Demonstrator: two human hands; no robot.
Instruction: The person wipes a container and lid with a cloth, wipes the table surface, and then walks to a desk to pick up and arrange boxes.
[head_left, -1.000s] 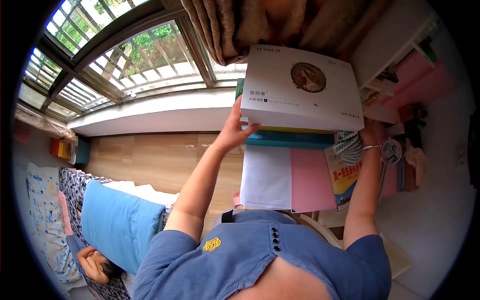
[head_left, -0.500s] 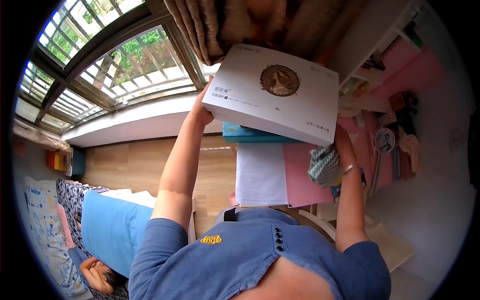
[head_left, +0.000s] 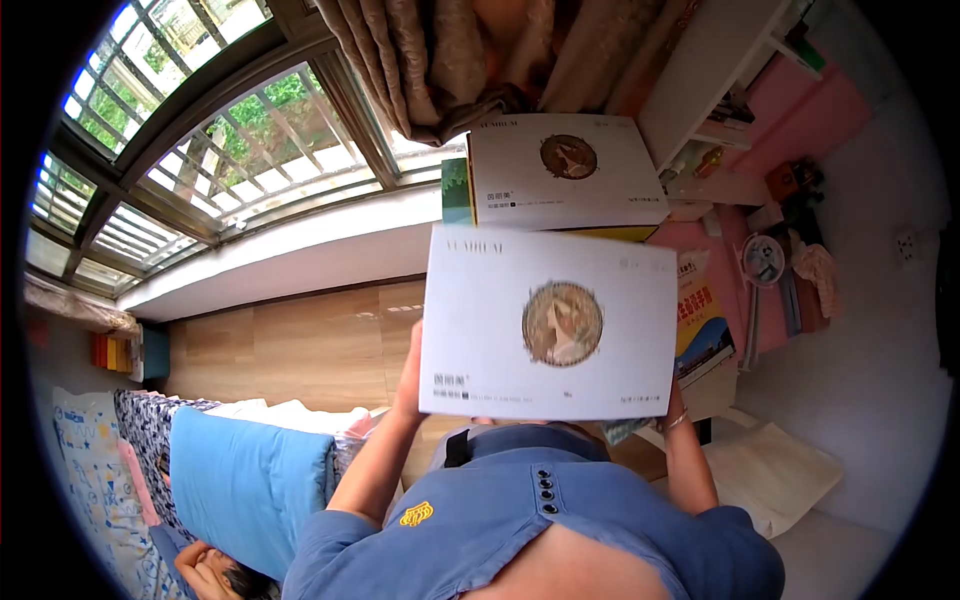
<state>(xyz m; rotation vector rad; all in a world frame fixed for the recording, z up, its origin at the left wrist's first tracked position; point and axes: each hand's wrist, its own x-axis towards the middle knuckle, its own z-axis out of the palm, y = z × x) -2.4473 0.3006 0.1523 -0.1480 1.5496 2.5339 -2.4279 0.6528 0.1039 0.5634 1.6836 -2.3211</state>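
A white box (head_left: 480,330) with a round gold-brown emblem is held up in front of my chest. My left hand (head_left: 412,375) grips its left edge, the fingers mostly behind the box. At the right edge is my right hand (head_left: 672,400), also largely hidden, with a patterned green-grey cloth (head_left: 627,430) hanging below the box beside it. Beyond the held box, a second white box (head_left: 515,185) with the same emblem lies near the curtain, on top of other items with yellow and green edges.
A barred window (head_left: 270,140) is at the left, with brown curtains (head_left: 470,60) at the top. A person (head_left: 215,575) lies at the lower left near a blue quilt (head_left: 250,475). Shelves, a booklet (head_left: 705,320) and a pale chair (head_left: 770,475) are at the right.
The held box has come down closer to my chest and turned nearly level. Behind it the second white box now shows, and the booklet at the right is uncovered.
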